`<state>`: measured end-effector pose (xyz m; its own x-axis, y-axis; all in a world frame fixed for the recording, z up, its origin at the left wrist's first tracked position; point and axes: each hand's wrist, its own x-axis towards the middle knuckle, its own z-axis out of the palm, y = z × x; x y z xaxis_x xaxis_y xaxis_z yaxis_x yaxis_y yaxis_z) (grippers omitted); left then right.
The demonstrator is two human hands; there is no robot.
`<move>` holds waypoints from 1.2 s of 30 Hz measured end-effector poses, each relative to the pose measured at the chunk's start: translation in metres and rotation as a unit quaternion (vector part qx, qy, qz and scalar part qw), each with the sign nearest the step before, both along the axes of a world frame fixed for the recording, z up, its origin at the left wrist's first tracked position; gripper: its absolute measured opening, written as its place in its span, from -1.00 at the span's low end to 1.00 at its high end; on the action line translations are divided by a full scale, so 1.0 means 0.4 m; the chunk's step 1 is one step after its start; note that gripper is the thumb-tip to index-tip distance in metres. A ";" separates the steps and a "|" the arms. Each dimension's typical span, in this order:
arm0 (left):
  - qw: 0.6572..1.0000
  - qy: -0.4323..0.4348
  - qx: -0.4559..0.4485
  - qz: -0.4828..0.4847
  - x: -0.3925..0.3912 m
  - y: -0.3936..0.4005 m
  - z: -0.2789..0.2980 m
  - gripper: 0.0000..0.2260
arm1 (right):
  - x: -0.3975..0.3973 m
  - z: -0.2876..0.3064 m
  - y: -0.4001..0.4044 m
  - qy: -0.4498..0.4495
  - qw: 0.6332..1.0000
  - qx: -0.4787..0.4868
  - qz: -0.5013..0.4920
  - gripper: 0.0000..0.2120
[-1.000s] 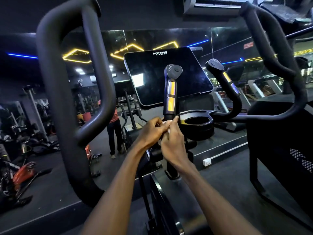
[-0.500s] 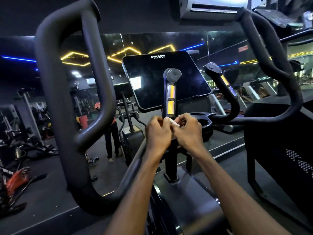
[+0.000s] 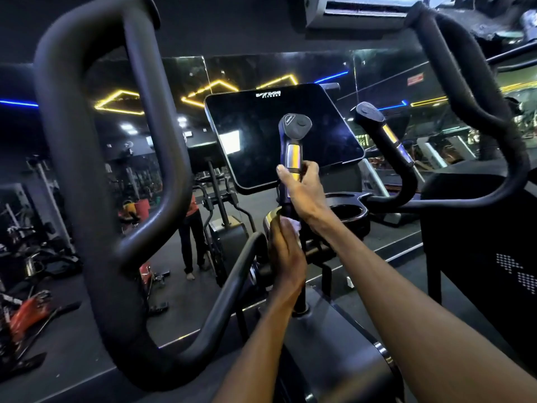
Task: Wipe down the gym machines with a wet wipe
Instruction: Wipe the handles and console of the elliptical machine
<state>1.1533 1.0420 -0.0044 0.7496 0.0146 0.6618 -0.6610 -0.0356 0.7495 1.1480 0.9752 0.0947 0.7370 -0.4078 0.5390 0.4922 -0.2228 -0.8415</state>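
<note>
Half a second ago both hands were bunched together low on the centre post, working the wipe between them; now they have split. The right hand (image 3: 302,187) has climbed to the upright sensor grip (image 3: 293,146) and curls round it just below the yellow-lit metal band, thumb on the left side, fingers wrapped behind. The left hand (image 3: 286,251) sits lower on the same post, fingers closed on the wet wipe (image 3: 295,225), of which only a small white corner shows above the knuckles — the rest is hidden in the palm, pressed to the base of the post beside the cup holder (image 3: 347,212). The dark console screen (image 3: 284,135) stands just behind the grip, and the big looped handlebar (image 3: 116,199) fills the near left. The likely step is wiping up the grip while the other hand steadies it. Risks, as I judge them: the wipe is balled so small that it may clean only a narrow stripe and miss the far side of the grip, and the bare right hand is putting fresh marks on the very band to be cleaned.
</note>
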 end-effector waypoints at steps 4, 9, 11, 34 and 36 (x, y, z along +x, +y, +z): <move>0.994 0.049 0.088 0.034 0.019 0.048 -0.055 -0.56 | 0.032 -0.048 0.021 -0.063 0.997 -0.019 -0.037 -0.72; 0.996 0.067 0.060 0.006 0.128 0.046 -0.091 -0.39 | 0.041 -0.051 0.032 -0.118 0.991 0.003 -0.057 -0.79; 0.995 0.077 0.066 -0.013 0.154 0.038 -0.096 -0.49 | 0.042 -0.055 0.034 -0.126 0.990 0.005 -0.056 -0.81; 0.987 0.064 -0.144 0.015 -0.137 0.166 0.112 -0.63 | -0.150 -0.074 0.117 -0.028 0.979 -0.084 -0.182 -0.87; 0.987 0.065 -0.145 -0.029 -0.169 0.186 0.142 -0.62 | -0.173 -0.068 0.148 -0.021 0.996 -0.067 -0.056 -0.93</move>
<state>1.0857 1.1166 0.0524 0.8332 0.1443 0.5338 -0.5530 0.2281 0.8014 1.0787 1.0344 0.0677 0.6665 -0.4084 0.6237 0.4929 -0.3863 -0.7796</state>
